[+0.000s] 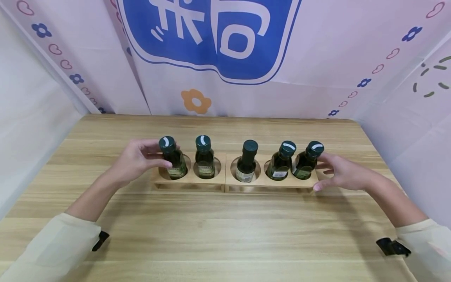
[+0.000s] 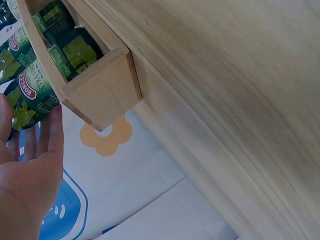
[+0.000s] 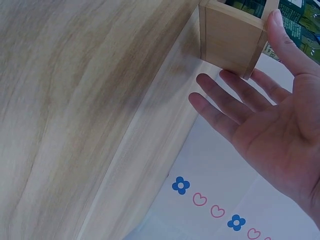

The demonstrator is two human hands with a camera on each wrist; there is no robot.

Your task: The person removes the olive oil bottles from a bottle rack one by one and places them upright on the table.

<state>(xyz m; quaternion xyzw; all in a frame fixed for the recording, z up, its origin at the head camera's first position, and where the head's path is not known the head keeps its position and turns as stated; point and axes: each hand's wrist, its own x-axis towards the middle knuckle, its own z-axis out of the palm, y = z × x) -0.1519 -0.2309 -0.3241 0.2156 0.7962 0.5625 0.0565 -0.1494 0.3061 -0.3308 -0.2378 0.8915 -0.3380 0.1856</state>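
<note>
Two pale wooden bottle racks, a left rack (image 1: 190, 181) and a right rack (image 1: 258, 181), stand end to end on the table. My left hand (image 1: 132, 162) holds the leftmost dark-green bottle (image 1: 177, 169), thumb in front and fingers behind; the bottle leans slightly in its hole. Its label (image 2: 36, 86) reads BORGES in the left wrist view. Beside it stands another green bottle (image 1: 205, 166). The right rack holds a bottle with a longer neck (image 1: 246, 168) and two more capped bottles, including the rightmost bottle (image 1: 304, 166). At that rack's end, my right hand (image 1: 343, 172) spreads its fingers, thumb by the corner.
The wooden table (image 1: 204, 231) extends in front of the racks. Behind it hangs a white cloth with a blue sign (image 1: 208, 47) and an orange flower (image 1: 196, 101). White cloth walls (image 1: 31, 117) border both sides.
</note>
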